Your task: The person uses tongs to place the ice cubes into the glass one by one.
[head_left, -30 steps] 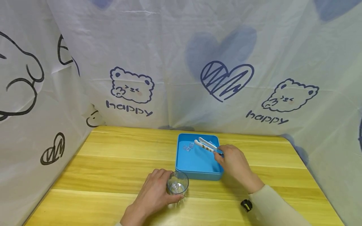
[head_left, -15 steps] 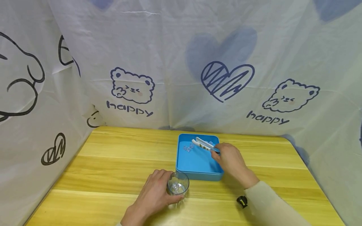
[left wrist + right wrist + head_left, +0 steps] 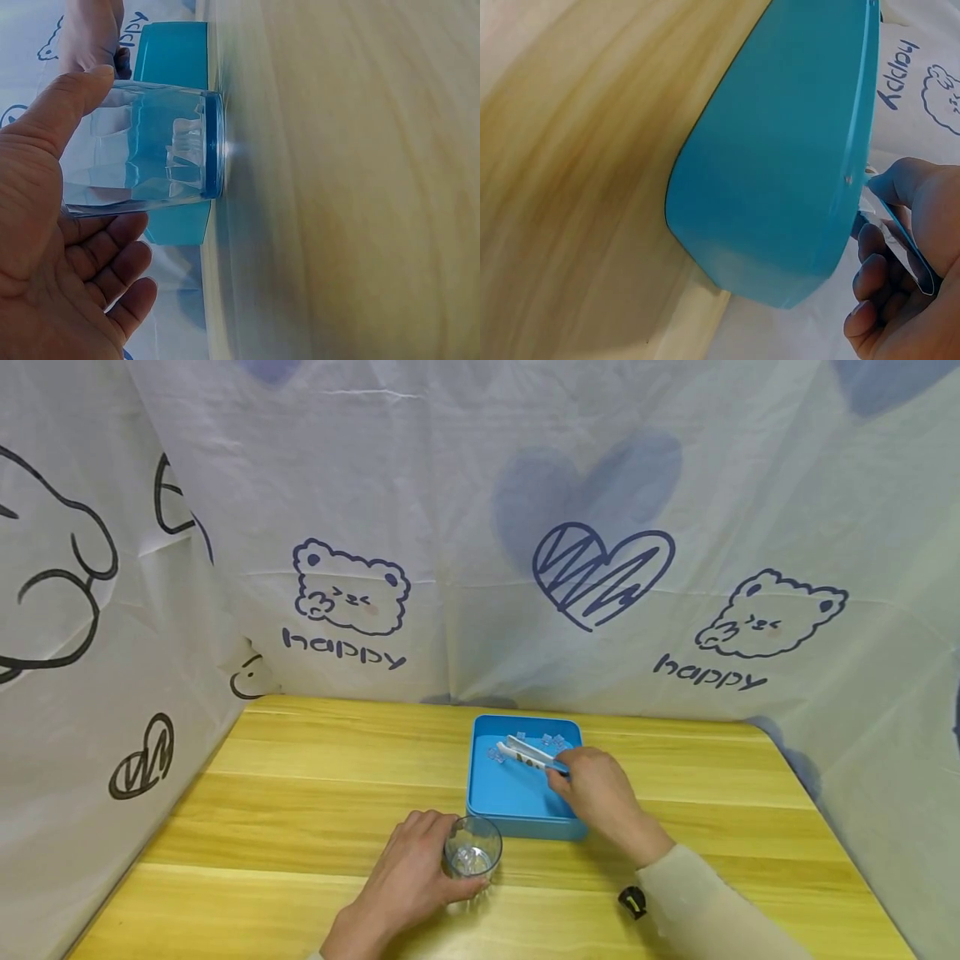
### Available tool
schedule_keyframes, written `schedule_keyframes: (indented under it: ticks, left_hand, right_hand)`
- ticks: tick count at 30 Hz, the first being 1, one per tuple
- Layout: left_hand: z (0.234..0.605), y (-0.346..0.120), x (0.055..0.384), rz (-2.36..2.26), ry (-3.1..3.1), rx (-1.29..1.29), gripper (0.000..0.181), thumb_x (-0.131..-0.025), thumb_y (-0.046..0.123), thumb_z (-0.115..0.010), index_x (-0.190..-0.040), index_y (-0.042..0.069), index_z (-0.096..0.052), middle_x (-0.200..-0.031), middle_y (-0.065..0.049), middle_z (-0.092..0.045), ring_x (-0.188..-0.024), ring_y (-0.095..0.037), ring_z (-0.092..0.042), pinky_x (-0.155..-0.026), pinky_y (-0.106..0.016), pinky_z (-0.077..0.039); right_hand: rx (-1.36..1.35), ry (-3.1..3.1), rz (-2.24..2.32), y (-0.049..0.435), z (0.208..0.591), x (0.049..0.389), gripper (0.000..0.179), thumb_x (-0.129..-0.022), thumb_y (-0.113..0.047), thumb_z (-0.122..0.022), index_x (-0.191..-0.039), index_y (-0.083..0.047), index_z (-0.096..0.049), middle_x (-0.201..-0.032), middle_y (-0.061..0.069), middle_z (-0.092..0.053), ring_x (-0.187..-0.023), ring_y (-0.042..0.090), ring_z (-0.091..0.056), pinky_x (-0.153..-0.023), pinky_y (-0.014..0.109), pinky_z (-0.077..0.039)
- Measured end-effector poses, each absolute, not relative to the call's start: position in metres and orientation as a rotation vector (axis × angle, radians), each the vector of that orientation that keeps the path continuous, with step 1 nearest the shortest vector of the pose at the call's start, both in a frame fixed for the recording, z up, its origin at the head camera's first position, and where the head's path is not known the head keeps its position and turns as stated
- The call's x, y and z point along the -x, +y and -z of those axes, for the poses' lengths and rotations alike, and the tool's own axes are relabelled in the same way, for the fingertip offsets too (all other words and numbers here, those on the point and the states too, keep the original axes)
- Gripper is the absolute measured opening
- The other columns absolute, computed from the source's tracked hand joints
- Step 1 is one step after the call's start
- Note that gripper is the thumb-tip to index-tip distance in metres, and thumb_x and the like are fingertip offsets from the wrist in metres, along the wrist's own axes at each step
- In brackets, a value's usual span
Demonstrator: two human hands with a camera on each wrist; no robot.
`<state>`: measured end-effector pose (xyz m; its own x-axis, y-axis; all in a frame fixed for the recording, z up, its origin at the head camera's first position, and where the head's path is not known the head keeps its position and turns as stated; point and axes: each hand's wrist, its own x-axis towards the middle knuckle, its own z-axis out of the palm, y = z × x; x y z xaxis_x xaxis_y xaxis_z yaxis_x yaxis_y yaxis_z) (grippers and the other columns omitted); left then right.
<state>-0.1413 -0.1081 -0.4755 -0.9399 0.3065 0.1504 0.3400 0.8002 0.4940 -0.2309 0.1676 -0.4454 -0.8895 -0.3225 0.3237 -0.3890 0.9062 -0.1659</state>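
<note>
Left hand [image 3: 411, 865] grips glass tumbler [image 3: 472, 850], right hand [image 3: 603, 789] pinches tongs [image 3: 529, 761]. Head view shows clear cubes [image 3: 553, 740] inside blue box [image 3: 513, 797] (wrist views: outside only).

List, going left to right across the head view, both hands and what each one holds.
Left hand → clear glass → white tongs → right hand.
</note>
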Motion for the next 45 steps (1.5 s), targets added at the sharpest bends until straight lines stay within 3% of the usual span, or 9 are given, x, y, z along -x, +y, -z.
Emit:
schedule_keyframes:
  ticks: [7,17,27,33,45]
  left_hand:
    - [0.476,-0.109,0.142,0.824,-2.912,0.535,0.076,-0.074,0.056,-0.090,-0.129,0.009,-0.068,-0.114,0.001,-0.066,-0.104,-0.016,-0.054,-0.096,-0.045,-0.050]
    - [0.477,-0.108,0.142,0.818,-2.907,0.538,0.076,-0.074,0.057,-0.090,-0.128,0.009,-0.068,-0.113,0.000,-0.067,-0.104,-0.016,-0.055,-0.095,-0.044,-0.050]
    - [0.475,-0.108,0.142,0.821,-2.919,0.539,0.076,-0.074,0.056,-0.090,-0.129,0.008,-0.068,-0.113,0.000,-0.067,-0.103,-0.016,-0.054,-0.096,-0.045,-0.050]
    - [0.475,-0.109,0.142,0.824,-2.921,0.535,0.076,-0.075,0.056,-0.090,-0.129,0.008,-0.068,-0.113,0.000,-0.067,-0.103,-0.016,-0.054,-0.096,-0.044,-0.050]
    - [0.472,-0.108,0.142,0.825,-2.936,0.533,0.076,-0.074,0.056,-0.091,-0.128,0.008,-0.068,-0.113,0.000,-0.067,-0.105,-0.017,-0.054,-0.098,-0.047,-0.050]
  right_hand:
    - [-0.597,-2.739,-0.281,0.163,0.450,0.232,0.022,-0.095,-0.022,-0.077,-0.080,-0.008,-0.068,-0.074,0.002,-0.062,-0.063,0.017,-0.050,-0.063,0.036,-0.051]
    - [-0.589,-2.756,-0.229,0.160,0.454,0.233,0.024,-0.095,-0.025,-0.077,-0.080,-0.009,-0.068,-0.072,0.001,-0.061,-0.063,0.017,-0.049,-0.071,0.042,-0.055]
    - [-0.601,-2.759,-0.197,0.159,0.458,0.235,0.030,-0.095,-0.024,-0.076,-0.072,-0.011,-0.061,-0.066,0.000,-0.054,-0.061,0.018,-0.047,-0.063,0.039,-0.047]
    - [-0.596,-2.764,-0.192,0.159,0.458,0.234,0.028,-0.095,-0.023,-0.076,-0.073,-0.010,-0.065,-0.066,0.000,-0.054,-0.061,0.018,-0.046,-0.062,0.036,-0.046]
    - [-0.586,-2.797,-0.207,0.167,0.452,0.225,0.040,-0.096,-0.021,-0.074,-0.064,-0.015,-0.051,-0.061,-0.003,-0.042,-0.059,0.017,-0.042,-0.064,0.035,-0.043]
